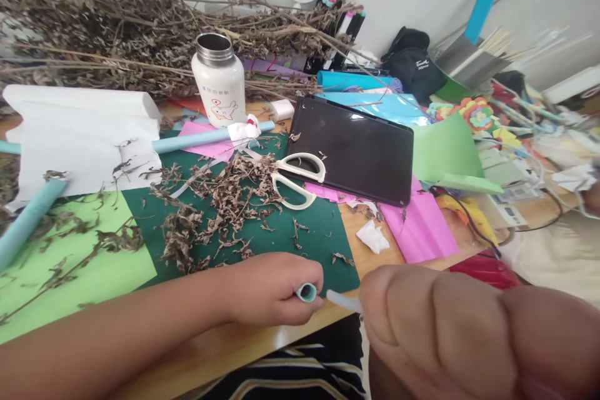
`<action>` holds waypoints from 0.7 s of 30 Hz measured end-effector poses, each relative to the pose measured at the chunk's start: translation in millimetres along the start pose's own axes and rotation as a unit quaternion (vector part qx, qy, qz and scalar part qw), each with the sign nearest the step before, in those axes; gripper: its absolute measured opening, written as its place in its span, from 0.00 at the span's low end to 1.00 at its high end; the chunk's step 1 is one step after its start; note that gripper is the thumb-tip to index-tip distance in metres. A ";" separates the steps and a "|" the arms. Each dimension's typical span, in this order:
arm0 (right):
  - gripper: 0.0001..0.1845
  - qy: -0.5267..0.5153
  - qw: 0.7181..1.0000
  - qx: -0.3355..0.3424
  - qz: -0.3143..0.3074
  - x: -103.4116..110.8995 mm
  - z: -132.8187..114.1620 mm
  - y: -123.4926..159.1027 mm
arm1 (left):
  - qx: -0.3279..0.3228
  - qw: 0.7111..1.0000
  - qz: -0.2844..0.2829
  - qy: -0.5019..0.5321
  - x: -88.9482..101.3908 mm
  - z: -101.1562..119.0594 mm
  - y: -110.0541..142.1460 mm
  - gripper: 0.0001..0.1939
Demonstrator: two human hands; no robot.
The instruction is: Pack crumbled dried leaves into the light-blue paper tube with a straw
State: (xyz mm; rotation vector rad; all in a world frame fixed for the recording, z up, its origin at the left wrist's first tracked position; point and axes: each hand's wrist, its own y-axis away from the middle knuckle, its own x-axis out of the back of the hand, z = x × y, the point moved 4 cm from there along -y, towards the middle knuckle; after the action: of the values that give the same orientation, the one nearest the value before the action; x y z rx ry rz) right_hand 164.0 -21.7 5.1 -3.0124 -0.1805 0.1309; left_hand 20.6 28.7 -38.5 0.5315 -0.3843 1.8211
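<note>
Pale-blue tube is in the left hand, fingers curled fully around it; open end faces the wearer, long axis foreshortened, remainder hidden. Right hand, nearer the camera, is closed, a whitish strip projecting from it; exact grip not visible. Strip's tip points left, just beside the tube's mouth, not touching. Beyond: dried leaves and scissors over a green mat on the tabletop.
</note>
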 end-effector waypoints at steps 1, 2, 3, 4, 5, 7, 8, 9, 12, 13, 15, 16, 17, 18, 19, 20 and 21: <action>0.23 -0.017 1.000 0.003 -0.002 -6.0 -10.4 -3.2 | -0.003 1.000 0.000 0.004 -0.1 0.0 -0.3 0.05; 0.22 -0.035 0.999 0.009 -0.008 -13.1 -19.3 -8.1 | -0.005 1.000 0.000 0.006 -0.2 0.2 -0.7 0.05; 0.22 -0.055 0.998 0.019 -0.012 -20.4 -26.7 -14.1 | -0.006 1.000 0.000 0.007 -0.4 0.5 -1.0 0.04; 0.23 -0.098 0.995 0.022 -0.027 -28.3 -31.4 -20.7 | -0.004 1.000 -0.002 0.005 -0.5 0.7 -1.3 0.04; 0.24 -0.134 0.990 0.021 -0.037 -35.3 -33.9 -27.3 | -0.002 1.000 -0.005 0.003 -0.9 0.9 -1.5 0.04; 0.26 -0.191 0.980 0.032 -0.053 -46.1 -34.8 -37.6 | 0.007 1.000 -0.015 0.001 -1.5 0.9 -1.6 0.04; 0.27 -0.210 0.975 0.035 -0.058 -49.8 -32.9 -40.6 | 0.013 1.000 -0.021 0.001 -1.9 0.7 -1.6 0.04; 0.27 -0.224 0.972 0.039 -0.059 -52.2 -30.1 -42.2 | 0.016 1.000 -0.027 0.003 -2.3 0.5 -1.6 0.04; 0.27 -0.247 0.967 0.036 -0.044 -54.5 -18.2 -40.9 | 0.008 0.999 -0.029 0.014 -2.5 0.7 -1.7 0.03; 0.27 -0.250 0.967 0.036 -0.039 -54.5 -14.8 -39.6 | 0.001 0.999 -0.028 0.018 -2.6 1.1 -1.9 0.03; 0.25 -0.246 0.968 0.033 -0.034 -55.1 -10.5 -37.6 | -0.015 0.999 -0.023 0.026 -2.6 1.8 -2.1 0.03; 0.25 -0.238 0.970 0.027 -0.039 -56.2 -9.6 -37.2 | -0.020 0.999 -0.023 0.030 -2.8 2.0 -2.2 0.04; 0.25 -0.228 0.972 0.022 -0.041 -57.3 -9.6 -37.2 | -0.025 0.999 -0.023 0.035 -2.9 2.4 -2.2 0.05; 0.25 -0.214 0.976 0.017 -0.045 -58.6 -10.2 -37.5 | -0.028 0.999 -0.021 0.039 -2.8 2.7 -2.1 0.06; 0.25 -0.198 0.979 0.014 -0.050 -59.8 -11.3 -38.1 | -0.030 0.998 -0.021 0.043 -2.7 3.2 -1.9 0.06; 0.25 -0.183 0.981 0.016 -0.060 -61.3 -12.7 -38.7 | -0.032 0.998 -0.023 0.047 -2.8 3.9 -1.8 0.06; 0.25 -0.169 0.982 0.022 -0.075 -62.8 -14.0 -39.3 | -0.025 0.998 -0.016 0.049 -2.4 3.9 -1.7 0.05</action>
State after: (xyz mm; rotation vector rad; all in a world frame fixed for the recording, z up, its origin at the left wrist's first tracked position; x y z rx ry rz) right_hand 98.7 7.6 28.8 -2.8945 -0.4277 0.6238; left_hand 23.5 25.3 -36.5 0.4100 -0.3519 1.7934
